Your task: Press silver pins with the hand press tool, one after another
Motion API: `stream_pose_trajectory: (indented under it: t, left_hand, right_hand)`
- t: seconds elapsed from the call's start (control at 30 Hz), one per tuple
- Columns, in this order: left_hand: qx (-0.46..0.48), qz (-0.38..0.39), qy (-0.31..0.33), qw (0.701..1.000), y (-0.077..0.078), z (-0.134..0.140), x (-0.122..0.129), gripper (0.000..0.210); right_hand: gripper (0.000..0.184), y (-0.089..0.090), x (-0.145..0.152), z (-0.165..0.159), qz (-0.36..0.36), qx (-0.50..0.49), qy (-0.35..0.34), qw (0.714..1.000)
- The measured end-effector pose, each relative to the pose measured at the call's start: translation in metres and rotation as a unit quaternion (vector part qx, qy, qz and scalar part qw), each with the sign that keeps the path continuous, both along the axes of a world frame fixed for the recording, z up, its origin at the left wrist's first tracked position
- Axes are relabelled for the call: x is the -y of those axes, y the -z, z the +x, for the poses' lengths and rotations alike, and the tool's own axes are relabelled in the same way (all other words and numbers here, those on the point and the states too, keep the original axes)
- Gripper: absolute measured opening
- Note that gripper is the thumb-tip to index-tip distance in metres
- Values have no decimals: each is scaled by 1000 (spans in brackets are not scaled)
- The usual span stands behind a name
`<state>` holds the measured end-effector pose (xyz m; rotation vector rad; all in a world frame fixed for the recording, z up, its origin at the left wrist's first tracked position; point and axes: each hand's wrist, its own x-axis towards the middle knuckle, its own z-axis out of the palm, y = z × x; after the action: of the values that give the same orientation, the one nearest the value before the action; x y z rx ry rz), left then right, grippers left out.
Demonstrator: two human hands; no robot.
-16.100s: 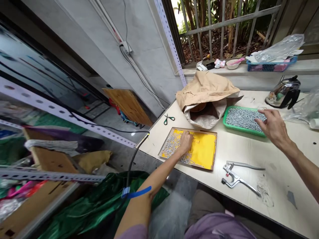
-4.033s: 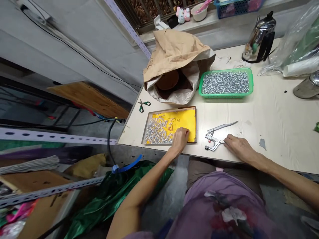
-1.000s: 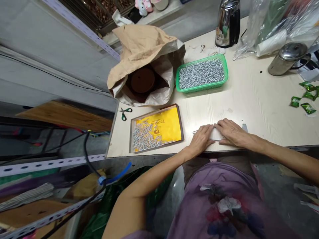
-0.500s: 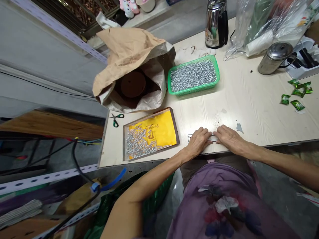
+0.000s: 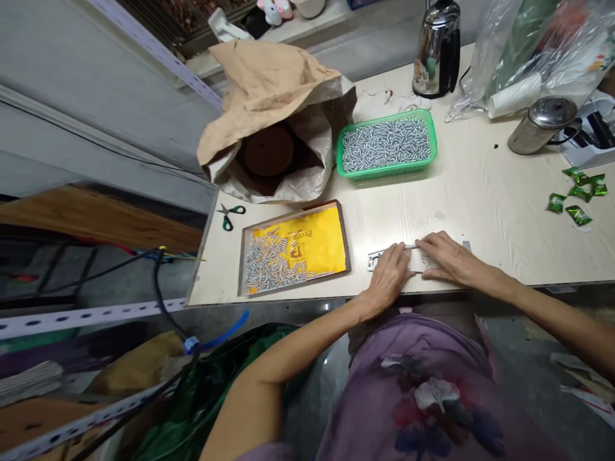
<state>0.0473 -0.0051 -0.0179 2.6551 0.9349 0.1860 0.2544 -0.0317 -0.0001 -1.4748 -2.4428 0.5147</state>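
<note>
Near the table's front edge lies a flat metal rail (image 5: pixel 417 261), with a slotted, drilled end (image 5: pixel 374 260) that looks like part of a drawer slide. My left hand (image 5: pixel 390 274) is closed over it just right of that end. Farther right, my right hand (image 5: pixel 442 257) grips the rail too, fingers bent over its top, and covers the far end. A short bare stretch shows between the two hands. To the left, a shallow tray (image 5: pixel 350 255) with a yellow sheet (image 5: pixel 324 240) in it holds many small metal pins (image 5: pixel 271 262).
Behind stands a green basket (image 5: pixel 389 173) full of similar pins. An open paper sack (image 5: pixel 269 77) and scissors (image 5: pixel 228 218) are at left. A kettle (image 5: pixel 436 51), a steel mug (image 5: pixel 541 128), plastic bags (image 5: pixel 519 83) and green wrapped sweets (image 5: pixel 579 216) lie at back and right.
My right hand has moved right, away from the left, so more of the rail shows between them. My left hand stays on the rail. The whole view has shifted slightly.
</note>
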Motion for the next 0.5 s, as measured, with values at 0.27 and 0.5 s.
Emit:
stream_pose_trajectory:
  t: [0.27,0.5]
  left_hand:
    - [83,-19,49,995,26,-3,52,51]
    - [82,-54,49,994,24,-1,49,53]
  right_hand:
    - [23,5,-43,7,21,66,11,998]
    - [17,-16,-58,-49,54,103,-65,991]
